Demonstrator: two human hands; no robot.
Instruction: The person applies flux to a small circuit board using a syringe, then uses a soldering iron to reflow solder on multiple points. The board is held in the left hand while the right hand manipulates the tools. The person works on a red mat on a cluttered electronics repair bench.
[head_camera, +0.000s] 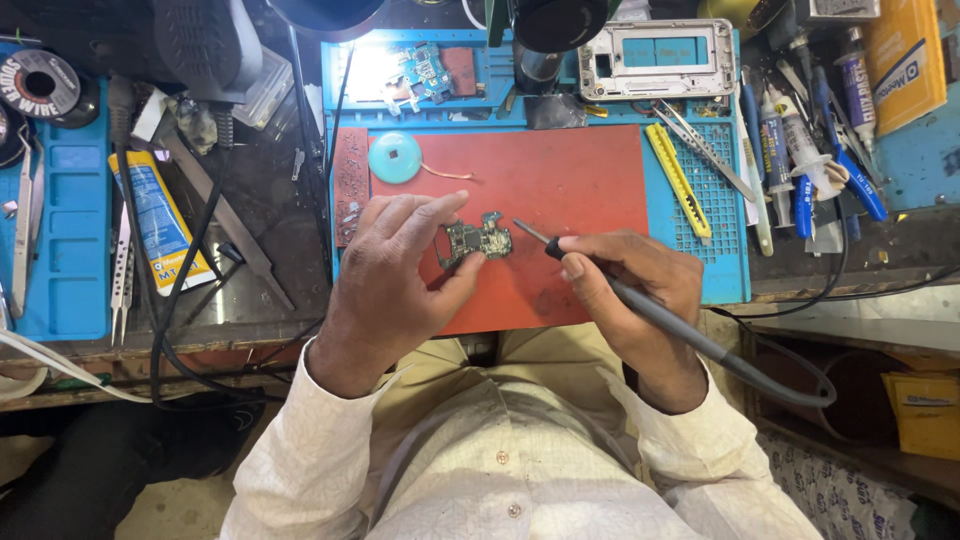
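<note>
Both of my hands are over the red mat (560, 180), close to my body. My left hand (395, 270) is curled around a small dark circuit board (475, 240), pinching it between thumb and fingertips so it sits just off the mat, at the tips of my fingers. My right hand (630, 285) is closed in a pen grip around a grey soldering iron (640, 305); its thin metal tip points toward my left hand and ends just beside the board's right edge, though I cannot tell whether it touches. The iron's handle runs back under my palm and its cable trails off past my right wrist.

Beyond my left fingertips lies a round teal disc (395, 157) with a thin wire curling away from it. Farther out, past both hands, a bright lamp glare falls on another circuit board (425, 68) resting on the blue work tray (700, 210), and a silver phone frame (655, 58) sits beyond my right hand. Outward of my right knuckles a yellow utility knife (678, 180) lies on the tray's gridded part, with tweezers and several glue tubes (785, 150) farther to that side. Well off to the left of my left hand are a tube of paste (160, 220), a pair of tweezers (122, 270) and a spool of solder wire (40, 85).
</note>
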